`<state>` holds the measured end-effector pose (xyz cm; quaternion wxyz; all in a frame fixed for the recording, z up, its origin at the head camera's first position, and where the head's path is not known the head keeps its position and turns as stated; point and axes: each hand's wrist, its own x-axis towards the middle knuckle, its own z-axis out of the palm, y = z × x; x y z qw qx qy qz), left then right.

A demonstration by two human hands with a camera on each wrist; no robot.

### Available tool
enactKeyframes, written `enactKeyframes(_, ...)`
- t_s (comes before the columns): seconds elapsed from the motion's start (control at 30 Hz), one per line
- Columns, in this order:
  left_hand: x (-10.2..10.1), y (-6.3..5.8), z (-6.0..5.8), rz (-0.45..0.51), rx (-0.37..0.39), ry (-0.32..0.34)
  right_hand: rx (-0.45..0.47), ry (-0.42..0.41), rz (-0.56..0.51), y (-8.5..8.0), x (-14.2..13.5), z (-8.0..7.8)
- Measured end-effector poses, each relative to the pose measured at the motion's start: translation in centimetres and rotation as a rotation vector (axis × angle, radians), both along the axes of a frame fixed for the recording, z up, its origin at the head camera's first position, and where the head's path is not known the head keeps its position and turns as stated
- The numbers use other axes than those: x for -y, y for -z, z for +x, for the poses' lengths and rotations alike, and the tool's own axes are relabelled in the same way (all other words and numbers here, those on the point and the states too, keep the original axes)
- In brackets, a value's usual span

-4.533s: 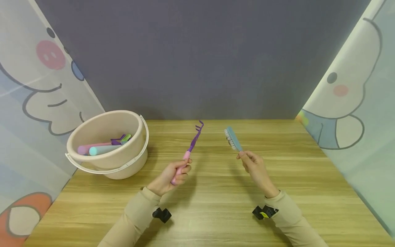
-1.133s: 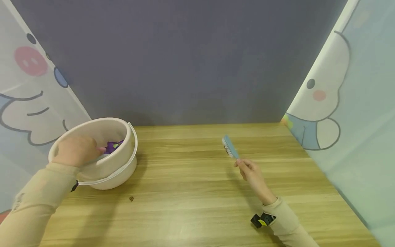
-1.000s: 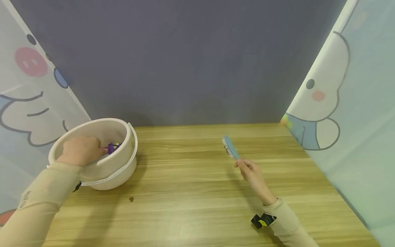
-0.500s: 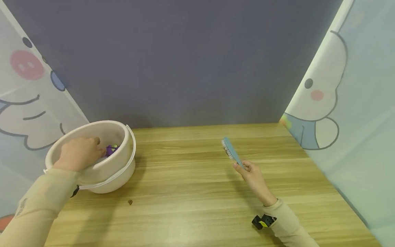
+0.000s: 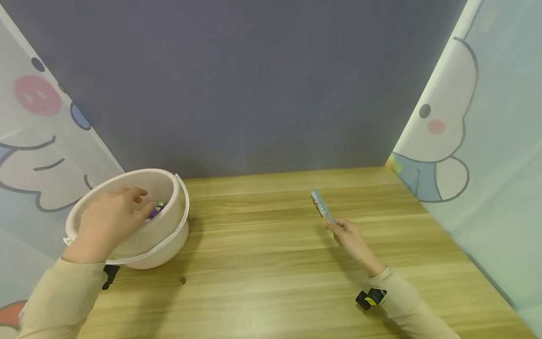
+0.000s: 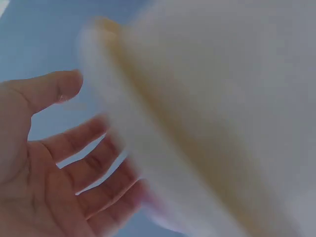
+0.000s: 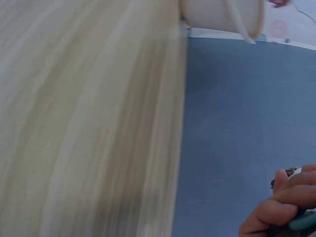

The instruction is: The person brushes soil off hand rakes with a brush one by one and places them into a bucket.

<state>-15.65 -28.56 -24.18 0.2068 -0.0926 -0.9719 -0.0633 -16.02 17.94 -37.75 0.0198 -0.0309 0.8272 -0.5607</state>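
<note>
My left hand (image 5: 112, 216) is over the mouth of the cream bucket (image 5: 148, 240), its fingers loosely bent and apart, gripping nothing. The left wrist view shows its bare palm (image 6: 44, 182) beside the blurred bucket rim (image 6: 123, 118). Inside the bucket, purple and green tool ends (image 5: 156, 211) peek out past the thumb; the rest is hidden. On the right, my right hand (image 5: 353, 242) pinches the handle of a light blue scrub brush (image 5: 319, 203) above the table, white bristles facing left. A teal part of the handle (image 7: 302, 222) shows between its fingers in the right wrist view.
The wood-grain table (image 5: 254, 263) runs back to a dark grey panel (image 5: 254, 94). A small brown crumb (image 5: 183, 280) lies right of the bucket's base. The bucket's white bail (image 5: 167, 242) hangs down its front. Cartoon-printed sheets (image 5: 440, 150) flank both sides.
My left hand carried a pink-handled purple hand rake into the bucket, then loosened its fingers and rose slightly. My right hand keeps the scrub brush, which has turned a little and shifted right.
</note>
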Motion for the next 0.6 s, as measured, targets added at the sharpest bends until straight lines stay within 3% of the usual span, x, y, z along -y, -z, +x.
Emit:
enactKeyframes(0.13, -2.5, 0.3, 1.8, 0.06, -0.264, 0.088, 0.0, -0.055, 0.068, 0.3, -0.6, -0.5)
enactKeyframes(0.27, -5.0, 1.0, 3.2, 0.1, -0.393, 0.173, 0.037, -0.097, 0.165, 0.5, -1.8, -1.2)
enactKeyframes(0.4, -7.0, 2.2, 3.8, 0.092, -0.389, 0.239, 0.102, -0.135, 0.244, 0.2, -3.2, -2.1)
enactKeyframes(0.6, -9.4, 5.1, 3.6, 0.077, -0.278, 0.278, 0.207, -0.167, 0.269, -0.2, -4.4, -3.4)
